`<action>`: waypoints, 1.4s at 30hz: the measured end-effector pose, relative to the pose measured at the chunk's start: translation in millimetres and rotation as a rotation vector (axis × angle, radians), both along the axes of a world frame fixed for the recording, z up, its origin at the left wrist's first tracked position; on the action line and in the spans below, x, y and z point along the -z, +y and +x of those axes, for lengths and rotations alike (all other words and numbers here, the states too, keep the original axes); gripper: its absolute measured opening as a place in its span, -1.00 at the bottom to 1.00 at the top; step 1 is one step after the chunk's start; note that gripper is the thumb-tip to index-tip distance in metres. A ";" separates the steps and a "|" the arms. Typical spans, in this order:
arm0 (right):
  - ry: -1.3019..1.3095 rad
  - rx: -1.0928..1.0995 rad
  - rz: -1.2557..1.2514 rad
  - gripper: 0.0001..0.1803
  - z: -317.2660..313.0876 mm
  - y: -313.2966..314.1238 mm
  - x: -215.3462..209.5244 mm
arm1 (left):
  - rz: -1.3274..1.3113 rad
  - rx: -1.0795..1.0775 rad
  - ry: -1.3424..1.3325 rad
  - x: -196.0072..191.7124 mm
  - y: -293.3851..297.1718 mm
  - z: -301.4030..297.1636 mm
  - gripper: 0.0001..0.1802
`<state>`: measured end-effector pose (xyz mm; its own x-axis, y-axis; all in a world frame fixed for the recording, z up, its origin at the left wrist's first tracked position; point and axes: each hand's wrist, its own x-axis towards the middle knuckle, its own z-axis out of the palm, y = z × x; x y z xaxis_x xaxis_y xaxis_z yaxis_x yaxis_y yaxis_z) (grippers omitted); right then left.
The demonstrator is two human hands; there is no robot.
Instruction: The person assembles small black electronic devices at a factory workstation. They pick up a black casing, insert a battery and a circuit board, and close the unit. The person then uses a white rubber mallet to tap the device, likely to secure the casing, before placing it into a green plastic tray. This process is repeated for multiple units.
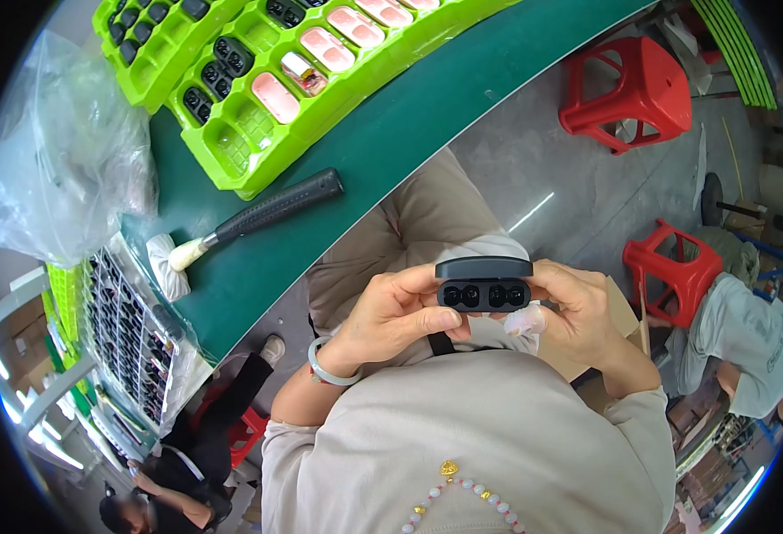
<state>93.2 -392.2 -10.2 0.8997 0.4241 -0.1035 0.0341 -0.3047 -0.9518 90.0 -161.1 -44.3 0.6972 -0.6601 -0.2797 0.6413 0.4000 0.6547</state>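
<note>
Between my hands, in front of my chest, is a black earbud charging case [484,296] with its lid [484,267] raised. Dark rounded wells show in its base. My left hand [391,311] grips the case's left end, the thumb along its lower edge and a pale bangle at the wrist. At the other end, my right hand [578,307] has its fingers closed on the case. A translucent finger cot [525,320] covers the right thumb. The undersides of both the case and the fingers are hidden.
On the green table [307,240] lies a black-handled hammer [276,205], its head wrapped in white. Beyond it, a lime-green tray [258,169] holds pink and black case parts. A clear plastic bag [67,160] is at left. Red stools [632,89] stand at right; other people sit nearby.
</note>
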 end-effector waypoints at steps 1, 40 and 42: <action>0.048 0.013 0.018 -0.65 -1.1 1.5 1.3 | -0.021 -0.004 -0.035 4.4 1.6 -2.5 -0.60; 0.186 -0.138 0.201 -0.49 55.5 70.1 17.8 | 0.723 -0.347 -1.063 3.3 51.7 1.6 -0.11; 0.002 -0.250 0.224 -0.40 61.1 62.2 22.3 | 0.646 -0.531 -0.943 3.3 44.3 -0.9 0.00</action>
